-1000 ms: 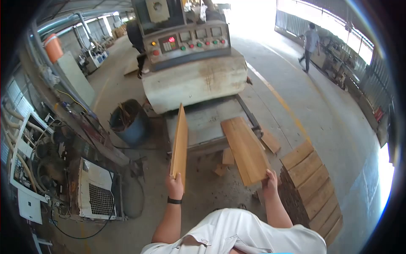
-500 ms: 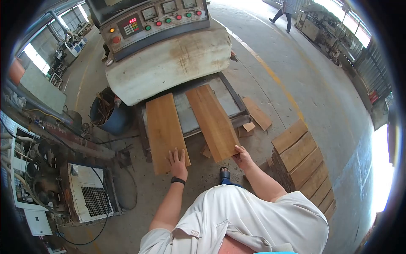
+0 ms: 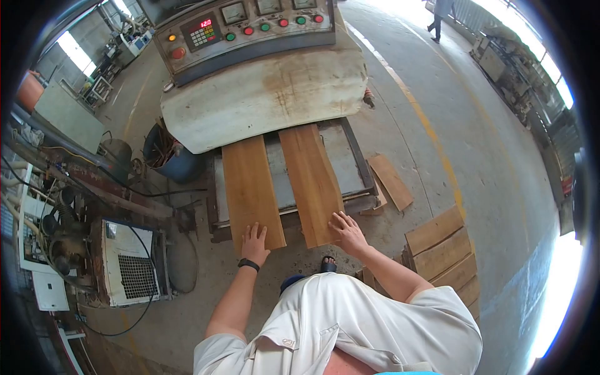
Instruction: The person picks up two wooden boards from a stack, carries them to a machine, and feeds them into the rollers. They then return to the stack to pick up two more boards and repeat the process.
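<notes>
Two wooden boards lie side by side on the metal bed (image 3: 345, 155) of a machine, their far ends at the lower edge of its white cover (image 3: 269, 97). On the near end of the left board (image 3: 250, 187), my left hand (image 3: 254, 244) rests with fingers spread. My right hand (image 3: 350, 235) lies at the near right corner of the right board (image 3: 310, 187), its fingers stretched over the edge. Both boards stick out past the bed towards me, with a narrow gap between them.
Above the cover is a control panel (image 3: 250, 37) with lit buttons. A blue bin (image 3: 178, 164) of wood scraps stands left, a stack of boards (image 3: 444, 247) right. Offcuts (image 3: 392, 181) lie beside the bed. A person (image 3: 439, 19) walks in the far background.
The right board has slid further under the cover and closer in line with the left one. My right hand has gone from gripping its corner to lying flat on it.
</notes>
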A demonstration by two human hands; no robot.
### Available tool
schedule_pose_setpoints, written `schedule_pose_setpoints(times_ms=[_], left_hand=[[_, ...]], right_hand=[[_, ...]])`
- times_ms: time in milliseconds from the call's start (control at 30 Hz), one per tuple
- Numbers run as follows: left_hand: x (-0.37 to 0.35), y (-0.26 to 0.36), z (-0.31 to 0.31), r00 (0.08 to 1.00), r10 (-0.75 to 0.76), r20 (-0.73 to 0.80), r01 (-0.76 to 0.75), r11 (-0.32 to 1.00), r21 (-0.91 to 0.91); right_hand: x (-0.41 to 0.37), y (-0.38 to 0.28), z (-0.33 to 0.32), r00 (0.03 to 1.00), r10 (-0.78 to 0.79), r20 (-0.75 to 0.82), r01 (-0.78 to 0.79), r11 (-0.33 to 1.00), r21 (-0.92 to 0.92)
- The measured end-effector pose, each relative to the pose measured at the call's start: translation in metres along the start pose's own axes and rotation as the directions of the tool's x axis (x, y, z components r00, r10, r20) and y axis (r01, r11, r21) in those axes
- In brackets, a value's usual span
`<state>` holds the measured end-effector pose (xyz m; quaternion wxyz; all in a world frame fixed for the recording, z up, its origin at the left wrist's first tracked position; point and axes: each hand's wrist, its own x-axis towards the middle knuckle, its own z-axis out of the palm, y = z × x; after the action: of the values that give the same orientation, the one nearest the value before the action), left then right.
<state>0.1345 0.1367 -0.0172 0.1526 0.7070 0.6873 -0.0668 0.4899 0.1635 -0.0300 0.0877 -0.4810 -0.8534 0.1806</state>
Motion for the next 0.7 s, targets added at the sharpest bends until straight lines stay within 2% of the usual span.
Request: schedule_pose_setpoints(times_ms=[200, 300, 533, 633, 700], left_hand=[[0.036, -0.011, -0.006, 0.999, 0.018, -0.041, -0.021, 0.997, -0.068], [0.065, -0.017, -0.020, 0.999, 0.011, -0.034, -0.014, 0.996, -0.087], [0.145, -0.047, -0.043, 0.998, 0.047, -0.036, -0.050, 0.995, -0.084], [0.161, -0.042, -0.077, 0.996, 0.032, 0.082, -0.022, 0.992, -0.123], [0.170, -0.045, -0.075, 0.999, 0.045, 0.031, -0.042, 0.994, -0.097]], right_hand=[[0.051, 0.015, -0.010, 0.997, -0.062, 0.038, 0.065, 0.995, -0.077], [0.089, 0.015, -0.017, 0.997, -0.033, 0.071, 0.037, 0.998, -0.048], [0.180, 0.024, -0.010, 1.000, 0.003, -0.003, -0.003, 0.997, -0.074], [0.217, 0.031, -0.014, 0.999, 0.046, 0.019, -0.044, 0.996, -0.081], [0.238, 0.031, -0.019, 0.998, 0.064, -0.002, -0.064, 0.997, -0.049]])
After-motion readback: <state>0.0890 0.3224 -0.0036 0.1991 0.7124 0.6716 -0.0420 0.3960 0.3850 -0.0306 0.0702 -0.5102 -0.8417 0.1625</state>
